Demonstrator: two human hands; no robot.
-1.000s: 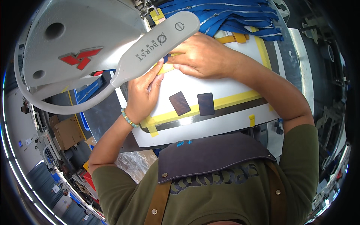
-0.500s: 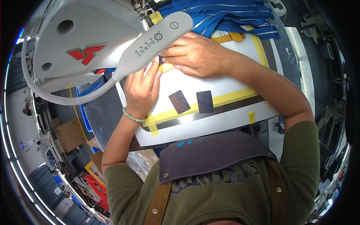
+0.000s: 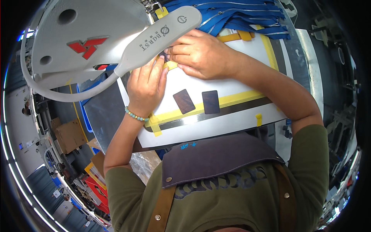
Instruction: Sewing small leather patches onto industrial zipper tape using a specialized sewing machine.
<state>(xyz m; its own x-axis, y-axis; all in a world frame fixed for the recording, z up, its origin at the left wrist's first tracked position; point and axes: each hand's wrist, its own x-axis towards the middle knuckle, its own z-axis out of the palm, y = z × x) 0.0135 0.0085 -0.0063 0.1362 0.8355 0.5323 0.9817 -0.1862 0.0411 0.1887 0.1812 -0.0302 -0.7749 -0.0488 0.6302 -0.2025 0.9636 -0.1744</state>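
Observation:
My left hand (image 3: 148, 83), a beaded bracelet at its wrist, reaches up to the sewing machine with fingers fairly straight and close together. Its fingertips press on a small dark patch (image 3: 166, 57) near the machine. From the other side my right hand (image 3: 201, 56) bends over the same patch, its fingers curled and touching it. Part of both hands' fingertips is covered by the white lamp (image 3: 160, 36). Closer to me lie two dark rectangular patches with rounded corners, one tilted (image 3: 184, 101), the other nearly straight (image 3: 210, 102), on the white work surface (image 3: 228, 87).
The bulky white sewing machine (image 3: 92, 27) fills the upper left, with the lamp's bent neck (image 3: 65, 96) in front. Blue zipper strips (image 3: 239, 17) are heaped at the back. Yellow tape (image 3: 232, 101) edges the surface. An orange-yellow guide (image 3: 232, 37) sits beyond my right hand.
The whole view has shifted slightly. Both hands stay at the dark patch by the machine, with only small finger movement; a little more of the patch shows. The two loose patches lie as before.

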